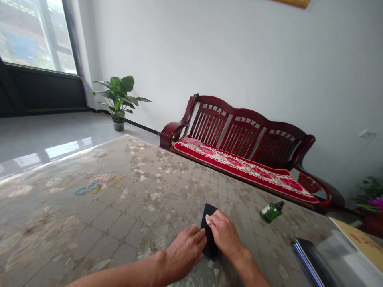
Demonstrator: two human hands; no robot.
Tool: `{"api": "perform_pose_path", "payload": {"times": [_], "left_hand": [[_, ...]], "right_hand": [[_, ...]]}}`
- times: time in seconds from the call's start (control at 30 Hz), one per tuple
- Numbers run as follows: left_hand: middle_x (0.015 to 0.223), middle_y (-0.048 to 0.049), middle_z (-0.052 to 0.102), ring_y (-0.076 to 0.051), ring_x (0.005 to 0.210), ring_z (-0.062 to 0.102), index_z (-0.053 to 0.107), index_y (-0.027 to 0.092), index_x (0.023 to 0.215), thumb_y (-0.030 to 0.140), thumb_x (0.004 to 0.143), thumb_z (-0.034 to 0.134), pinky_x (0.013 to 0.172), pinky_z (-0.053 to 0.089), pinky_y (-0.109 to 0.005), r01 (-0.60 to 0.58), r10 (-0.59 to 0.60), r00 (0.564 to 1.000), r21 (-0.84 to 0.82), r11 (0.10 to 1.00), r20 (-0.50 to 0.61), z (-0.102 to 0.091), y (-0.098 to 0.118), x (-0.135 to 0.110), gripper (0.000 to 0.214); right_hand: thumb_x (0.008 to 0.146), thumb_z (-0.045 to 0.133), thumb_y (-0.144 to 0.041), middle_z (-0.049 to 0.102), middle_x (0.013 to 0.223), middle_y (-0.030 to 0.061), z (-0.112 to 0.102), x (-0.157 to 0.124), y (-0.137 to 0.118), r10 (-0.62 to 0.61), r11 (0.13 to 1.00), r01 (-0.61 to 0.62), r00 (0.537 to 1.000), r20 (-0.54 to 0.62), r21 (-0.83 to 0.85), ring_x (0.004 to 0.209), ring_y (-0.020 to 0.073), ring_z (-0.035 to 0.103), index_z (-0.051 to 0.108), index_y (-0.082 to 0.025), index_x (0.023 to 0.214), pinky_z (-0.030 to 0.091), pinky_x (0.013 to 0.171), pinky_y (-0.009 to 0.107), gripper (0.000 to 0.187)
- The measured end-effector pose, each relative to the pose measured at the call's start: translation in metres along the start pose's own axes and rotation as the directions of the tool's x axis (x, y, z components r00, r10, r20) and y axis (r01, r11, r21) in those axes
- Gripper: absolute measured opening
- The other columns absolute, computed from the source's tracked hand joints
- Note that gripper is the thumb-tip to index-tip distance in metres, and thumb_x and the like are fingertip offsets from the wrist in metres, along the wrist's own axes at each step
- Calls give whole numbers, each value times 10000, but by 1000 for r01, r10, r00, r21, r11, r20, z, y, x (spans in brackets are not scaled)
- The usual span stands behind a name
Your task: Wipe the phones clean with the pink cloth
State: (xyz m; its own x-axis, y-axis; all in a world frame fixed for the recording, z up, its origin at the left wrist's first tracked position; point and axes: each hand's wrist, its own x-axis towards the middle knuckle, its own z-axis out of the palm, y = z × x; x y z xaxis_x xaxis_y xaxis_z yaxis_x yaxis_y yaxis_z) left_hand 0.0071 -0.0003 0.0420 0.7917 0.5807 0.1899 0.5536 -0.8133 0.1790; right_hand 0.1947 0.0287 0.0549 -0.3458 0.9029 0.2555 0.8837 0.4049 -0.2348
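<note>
A dark smartphone (211, 244) lies on the patterned tablecloth, close in front of me, its long side pointing away. My left hand (187, 249) has its fingers closed over the phone's left edge. Pressed against the screen, my right hand (225, 235) pinches a small white wipe (208, 218); most of the wipe is hidden under the fingers. To the right of the hands, a green bottle with a black cap (271, 212) lies on its side.
Several coloured rubber bands (95, 185) lie at the left of the table (113, 223). Dark folders (314, 259) and a yellowish booklet (356, 243) are at the right edge. Beyond the table stand a red wooden bench (239, 127) and a potted plant (118, 123).
</note>
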Motion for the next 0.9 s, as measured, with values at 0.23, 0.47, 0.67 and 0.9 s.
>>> {"api": "perform_pose_path", "payload": {"times": [0.23,0.47,0.67,0.9], "left_hand": [[1246,-131,632,-255,1132,570,602,126,1172,301,983,528,1003,469,-371,2,-2,1000,-5,1000,3,1,-2,-2,268],[1221,-122,647,-257,1118,576,619,129,1135,274,970,549,996,466,-369,-5,5,1000,-4,1000,5,1,-1,-1,230],[1248,-123,633,-251,1122,573,609,126,1149,289,980,532,1003,462,-362,6,-6,1000,-6,1000,-8,-1,-1,-3,248],[1281,-131,621,-255,1139,572,601,122,1179,291,969,560,1005,459,-363,-10,10,1000,18,1000,-5,3,-1,-3,273]], "right_hand": [[943,456,-143,631,879,29,-5,22,21,107,993,-108,994,-25,-38,874,157,598,690,-219,871,398,771,236,256],[960,448,-174,605,827,15,-9,-2,12,74,997,-74,997,18,22,792,136,590,670,-216,813,392,718,226,269],[959,435,-170,624,884,28,-12,-8,16,87,996,-87,996,30,21,862,152,598,690,-229,892,408,770,230,271],[946,445,-174,629,868,35,-6,11,31,159,987,-159,987,-18,7,842,154,610,695,-218,862,415,755,230,267]]}}
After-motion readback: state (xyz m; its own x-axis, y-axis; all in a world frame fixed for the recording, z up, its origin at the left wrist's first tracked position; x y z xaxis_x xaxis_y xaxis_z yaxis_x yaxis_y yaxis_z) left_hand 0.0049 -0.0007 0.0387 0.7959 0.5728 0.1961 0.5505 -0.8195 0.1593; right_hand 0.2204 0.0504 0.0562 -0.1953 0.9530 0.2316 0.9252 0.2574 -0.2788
